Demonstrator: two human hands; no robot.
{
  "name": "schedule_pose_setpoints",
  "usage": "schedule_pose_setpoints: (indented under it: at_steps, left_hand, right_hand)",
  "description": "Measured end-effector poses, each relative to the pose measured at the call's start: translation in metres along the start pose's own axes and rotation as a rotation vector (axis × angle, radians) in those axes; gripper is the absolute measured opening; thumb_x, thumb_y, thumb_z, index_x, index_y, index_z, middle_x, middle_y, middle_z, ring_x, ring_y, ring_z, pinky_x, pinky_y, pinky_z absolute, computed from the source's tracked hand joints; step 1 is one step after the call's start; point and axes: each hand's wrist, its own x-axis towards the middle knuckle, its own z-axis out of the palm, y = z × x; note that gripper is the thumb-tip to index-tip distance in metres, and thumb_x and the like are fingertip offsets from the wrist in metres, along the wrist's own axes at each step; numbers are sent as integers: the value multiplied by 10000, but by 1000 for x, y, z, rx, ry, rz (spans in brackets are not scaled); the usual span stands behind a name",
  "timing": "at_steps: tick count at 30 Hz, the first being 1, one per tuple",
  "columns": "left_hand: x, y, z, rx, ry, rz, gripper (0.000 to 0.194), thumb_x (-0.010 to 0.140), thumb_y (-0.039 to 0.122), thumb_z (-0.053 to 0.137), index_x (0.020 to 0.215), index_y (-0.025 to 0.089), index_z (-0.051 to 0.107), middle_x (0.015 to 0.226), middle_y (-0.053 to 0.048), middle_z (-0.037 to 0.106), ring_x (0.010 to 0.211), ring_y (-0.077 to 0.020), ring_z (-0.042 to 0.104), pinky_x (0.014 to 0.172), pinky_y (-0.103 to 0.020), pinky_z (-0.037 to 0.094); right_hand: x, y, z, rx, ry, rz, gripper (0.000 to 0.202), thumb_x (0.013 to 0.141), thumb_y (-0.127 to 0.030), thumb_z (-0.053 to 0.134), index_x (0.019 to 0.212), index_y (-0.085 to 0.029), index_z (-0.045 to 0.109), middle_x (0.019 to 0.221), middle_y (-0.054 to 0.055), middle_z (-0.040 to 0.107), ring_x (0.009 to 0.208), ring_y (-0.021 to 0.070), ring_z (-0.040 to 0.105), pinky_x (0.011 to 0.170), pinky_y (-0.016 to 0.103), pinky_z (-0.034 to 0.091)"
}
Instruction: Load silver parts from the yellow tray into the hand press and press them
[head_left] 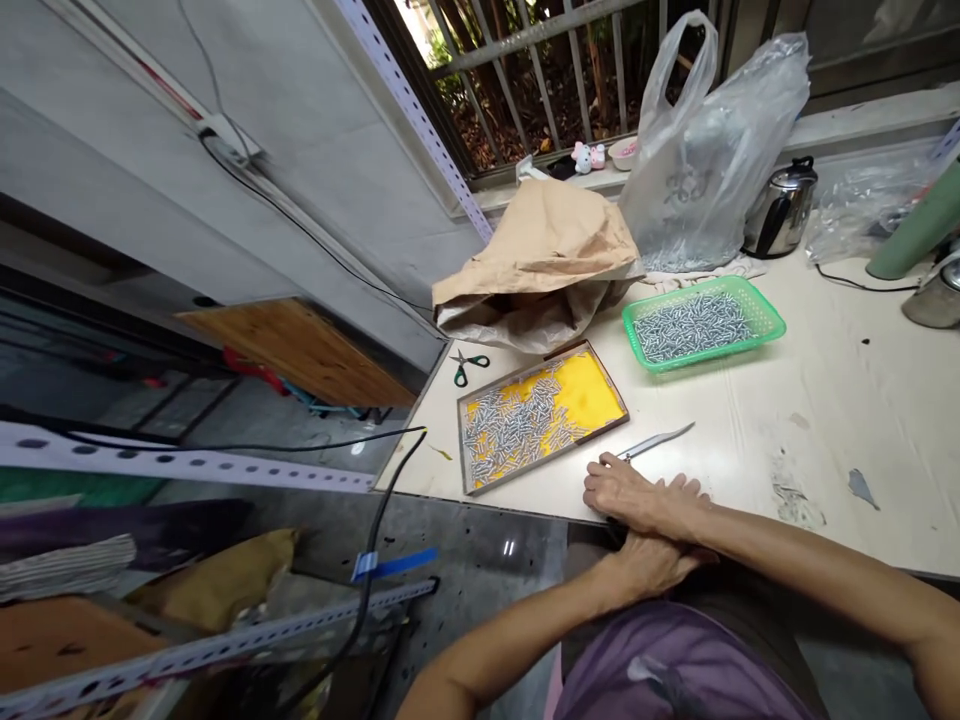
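On the near edge of the table lies my right hand (621, 490), its fingers curled over the handle end of a pointed metal-bladed tool (664, 440). The blade points away to the right; the hand hides most of the handle. My left hand (654, 562) crosses beneath the right wrist and wraps round it, fingertips showing on the far side. Just left of the hands is a shallow tray (469, 455) with a yellow bottom, partly covered with small silvery metal pins (517, 425). A green plastic basket (769, 318) farther back holds many similar pins.
Small dark-handled scissors (466, 368) lie beyond the tray. Behind stand a brown paper bag (547, 240), a clear plastic bag (690, 180) and a metal kettle (781, 208). A green cylinder (919, 220) is at right. A black cable (375, 510) hangs off the table's left.
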Motion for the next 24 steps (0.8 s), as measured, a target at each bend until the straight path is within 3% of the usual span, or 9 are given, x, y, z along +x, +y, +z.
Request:
schedule_pose_setpoints:
  at_steps: [2,5,8,11,14,18,21,24]
  left_hand:
    - [-3,-10,-6,37,58,12,463,942,350,397,1381,206,439,1371,-99,518,1313,-295,420,1075,-494,363]
    - [-2,-46,-41,91,169,13,345,949,225,352,1169,196,616,1134,-109,640,1079,-238,565,956,-418,462]
    - [4,-94,-92,238,287,-274,313,952,187,368,1069,165,658,976,-114,644,914,-216,559,820,-374,489]
    - [12,-133,-126,339,211,-454,244,929,187,451,933,162,694,897,-94,624,881,-213,531,756,-329,465]
    - [16,-151,-134,351,71,-478,213,906,176,500,842,160,702,850,-78,600,878,-202,524,723,-288,438]
    - [15,-154,-132,368,-43,-422,217,905,182,497,834,160,701,864,-81,590,892,-204,524,709,-277,420]
    - [15,-150,-137,412,-134,-350,205,892,171,505,801,151,687,879,-94,602,908,-220,531,721,-296,426]
    - [20,-146,-146,415,-163,-343,192,857,109,507,752,134,665,867,-112,623,905,-232,548,729,-311,438]
  right_hand:
    - [2,6,-16,1,59,-68,75,887,-208,570,885,-233,641,876,31,649,849,164,555,770,313,462]
    - [1,36,-60,-63,276,-48,216,946,-181,430,927,-191,645,852,60,649,840,187,527,765,335,401]
    - [-7,88,-110,-194,447,183,275,949,-175,375,1001,-174,646,918,96,652,886,224,526,770,354,381]
    - [-20,129,-137,-280,440,389,269,912,-175,420,1065,-172,641,931,114,651,881,258,535,754,377,389]
    - [-39,132,-128,-272,389,436,314,882,-173,458,1155,-160,613,980,134,649,910,283,551,755,402,423]
    - [-72,90,-83,-41,324,294,318,905,-196,439,1182,-189,595,1008,111,659,915,253,588,758,391,481]
    - [-94,59,-50,87,240,235,273,925,-203,411,1071,-190,642,940,98,678,857,224,615,745,377,499]
    - [-108,41,-32,108,205,230,291,943,-198,377,977,-173,664,870,93,679,793,210,615,720,373,498]
